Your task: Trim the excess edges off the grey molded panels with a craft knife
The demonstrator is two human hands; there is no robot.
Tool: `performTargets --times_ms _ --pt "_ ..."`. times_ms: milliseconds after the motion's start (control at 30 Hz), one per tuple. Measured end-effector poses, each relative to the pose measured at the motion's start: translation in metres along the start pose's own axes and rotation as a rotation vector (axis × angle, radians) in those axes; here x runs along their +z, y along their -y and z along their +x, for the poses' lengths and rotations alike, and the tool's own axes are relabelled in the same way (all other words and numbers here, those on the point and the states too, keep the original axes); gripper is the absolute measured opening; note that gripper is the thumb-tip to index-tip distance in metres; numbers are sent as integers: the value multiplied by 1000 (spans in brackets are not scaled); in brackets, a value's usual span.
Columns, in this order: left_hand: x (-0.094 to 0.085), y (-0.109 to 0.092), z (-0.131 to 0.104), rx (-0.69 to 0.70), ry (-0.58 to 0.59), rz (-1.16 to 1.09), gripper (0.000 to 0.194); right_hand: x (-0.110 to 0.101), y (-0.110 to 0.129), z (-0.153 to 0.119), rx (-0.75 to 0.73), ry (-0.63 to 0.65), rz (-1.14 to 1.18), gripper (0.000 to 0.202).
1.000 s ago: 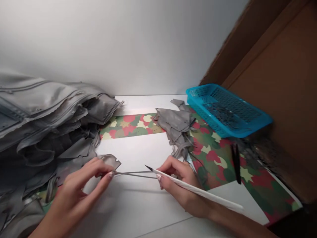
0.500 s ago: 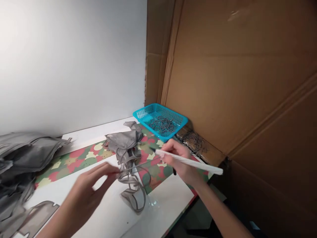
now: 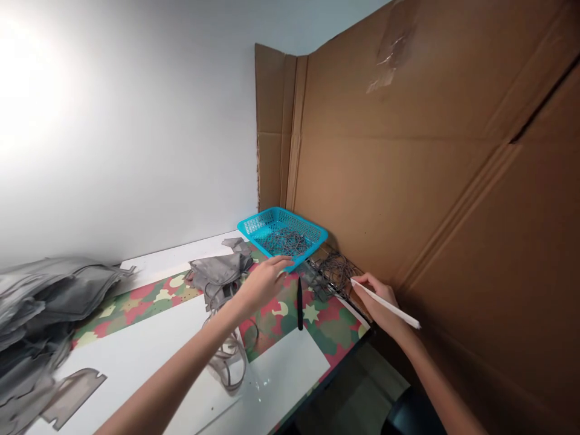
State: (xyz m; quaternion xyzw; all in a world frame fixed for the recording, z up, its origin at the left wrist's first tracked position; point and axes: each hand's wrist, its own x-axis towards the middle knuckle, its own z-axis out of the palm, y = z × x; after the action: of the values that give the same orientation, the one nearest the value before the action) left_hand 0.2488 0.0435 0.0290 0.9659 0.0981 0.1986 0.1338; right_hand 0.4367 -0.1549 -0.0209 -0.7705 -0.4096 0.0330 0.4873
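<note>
My left hand point(image 3: 265, 283) reaches over the near rim of a blue perforated basket point(image 3: 254, 232), fingers stretched out and apart from the thumb. Nothing shows in its grasp. Inside the basket lie tangled thin grey cords point(image 3: 287, 243). My right hand point(image 3: 380, 305) is closed around a long white pen-shaped tool point(image 3: 394, 311), whose tip is hard to make out. It is beside another tangle of grey cords point(image 3: 335, 270) next to the basket. Grey strips in loops point(image 3: 231, 368) lie partly behind my left forearm, below a folded grey fabric piece point(image 3: 217, 269).
A slim black tool point(image 3: 299, 308) lies on the patterned table cover point(image 3: 276, 308). Grey fabric pieces point(image 3: 67, 290) are heaped at the left, with one flat piece point(image 3: 75, 396) nearer. A cardboard wall point(image 3: 385, 181) rises on the right. White sheets point(image 3: 290, 368) lie on the table.
My left hand has left the grey strips and moved up and right to the basket. My right hand has moved right with the white tool, uncovering the black tool.
</note>
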Motion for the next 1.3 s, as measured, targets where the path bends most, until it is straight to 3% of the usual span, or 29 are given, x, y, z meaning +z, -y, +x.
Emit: performTargets --times_ms 167,267,367,500,667,833,967,1100,1300 --pt "-46 33 -52 -137 -23 94 33 23 10 -8 -4 -14 -26 20" --pt "-63 54 -89 -214 -9 160 31 38 25 -6 -39 30 -1 20" --pt "-68 69 -129 -295 29 199 28 58 44 -12 -85 74 62 17" --pt "-56 72 -164 -386 92 181 29 93 79 -36 -133 171 172 15" --pt "-36 67 -155 -522 5 126 23 139 125 -57 -229 374 257 11" --pt "-25 72 -136 -569 -14 -35 23 169 150 -56 -253 431 337 11" --pt "-24 76 -130 -623 -47 -213 22 183 159 -55 -190 380 451 13" --pt "-42 73 -127 -682 -189 -384 23 188 169 -49 -103 299 555 15" --pt "-105 60 -116 -682 -527 -633 23 188 200 -17 -77 231 765 14"
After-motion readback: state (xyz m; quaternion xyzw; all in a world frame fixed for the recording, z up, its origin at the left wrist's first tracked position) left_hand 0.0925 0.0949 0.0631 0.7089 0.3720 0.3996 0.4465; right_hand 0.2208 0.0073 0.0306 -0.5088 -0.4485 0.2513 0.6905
